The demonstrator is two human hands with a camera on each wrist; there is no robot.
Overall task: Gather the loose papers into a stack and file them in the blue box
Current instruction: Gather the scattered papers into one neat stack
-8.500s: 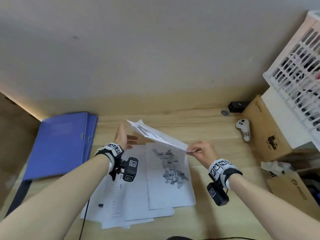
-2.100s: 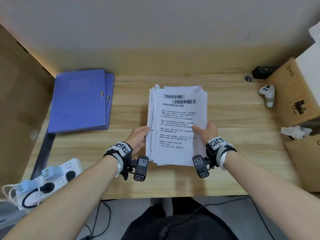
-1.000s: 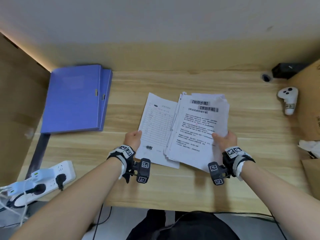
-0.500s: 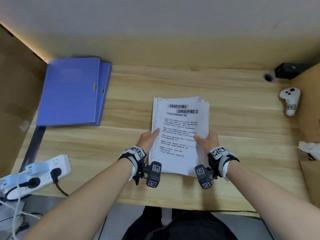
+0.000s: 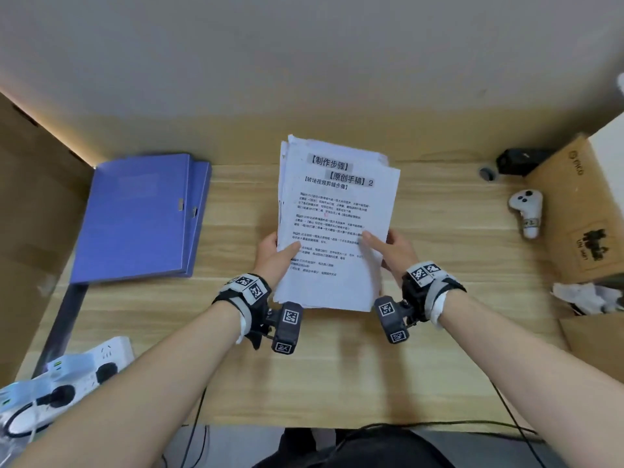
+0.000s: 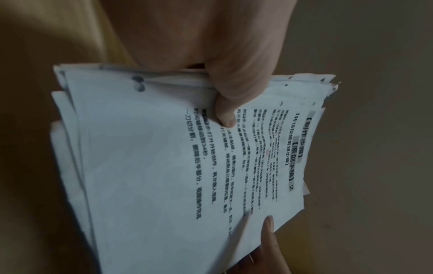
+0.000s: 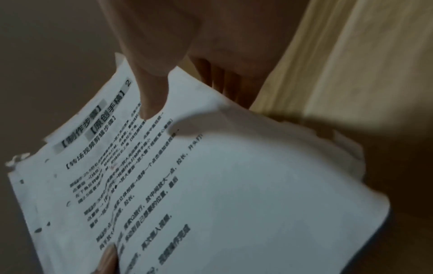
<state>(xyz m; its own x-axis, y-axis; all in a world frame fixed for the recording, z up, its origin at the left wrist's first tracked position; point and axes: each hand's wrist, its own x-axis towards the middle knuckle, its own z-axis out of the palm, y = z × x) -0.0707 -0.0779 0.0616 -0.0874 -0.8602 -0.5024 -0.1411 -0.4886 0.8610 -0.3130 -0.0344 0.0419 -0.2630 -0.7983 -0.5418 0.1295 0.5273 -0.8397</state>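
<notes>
1. Papers [image 5: 332, 228] now form one stack, held raised over the middle of the tabletop [image 5: 337, 373], its top edge tipped up toward the wall. Half a second ago the stack sat lower, near the tabletop; a second ago one sheet was still held apart in the left hand.
2. Left hand [image 5: 275, 256] pinches the stack's left edge, thumb on the printed top page and fingers behind; the left wrist view shows that thumb [image 6: 226, 109] pressing the sheets together.
3. Right hand [image 5: 393, 253] grips the right edge the same way, thumb across the text and fingers curled underneath.
4. Edges are not yet flush: several sheets stick out at the top and along the left side, and one top corner looks torn. My judgement is that gathering is done and squaring is in hand, probably a tap of the lower edge on the tabletop.
5. Blue box file [image 5: 135, 217] lies flat and closed at the left, well apart from the stack, with a second blue one just beside or under it. It must be opened before filing, which needs a hand freed.
6. Around: a white power strip [image 5: 84, 366] at the near left corner, a white controller [image 5: 526, 212] and cardboard boxes [image 5: 574, 211] at the right. Nothing lies between stack and box file.
</notes>
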